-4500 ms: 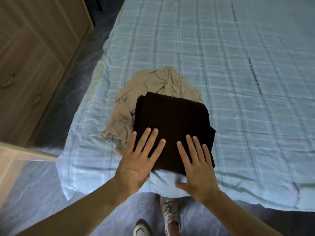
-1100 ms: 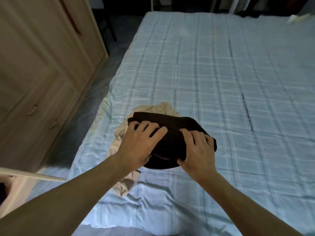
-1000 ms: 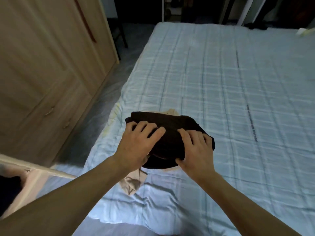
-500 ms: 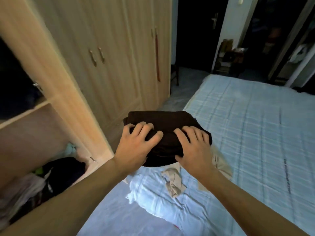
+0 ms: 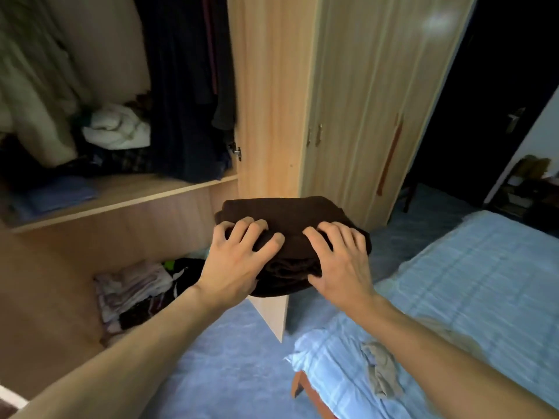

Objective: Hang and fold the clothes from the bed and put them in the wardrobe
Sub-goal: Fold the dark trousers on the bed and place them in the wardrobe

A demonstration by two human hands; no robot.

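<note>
The open light-wood wardrobe [image 5: 266, 86] shows a shelf of folded clothes, probably the destination. The left hand [image 5: 239, 261] and right hand [image 5: 338, 261] each curl their fingers over the near edge of the folded dark brown garment [image 5: 281, 213]. The two-handed grip likely keeps its folds together in mid-air, between the wardrobe and the pale blue checked bed [image 5: 469, 282], where a crumpled beige garment [image 5: 382, 370] lies.

One wide-angle camera sits on the person's head and looks forward and down. The left hand [image 5: 239, 261] and right hand [image 5: 341, 267], on the bundle [image 5: 281, 213], are near the lens at the centre, and the forearms come in from the bottom edge. The view faces the open wardrobe [image 5: 127, 201] at the left. The bed [image 5: 472, 285] fills the lower right, and the floor [image 5: 230, 358] lies between them.
</note>
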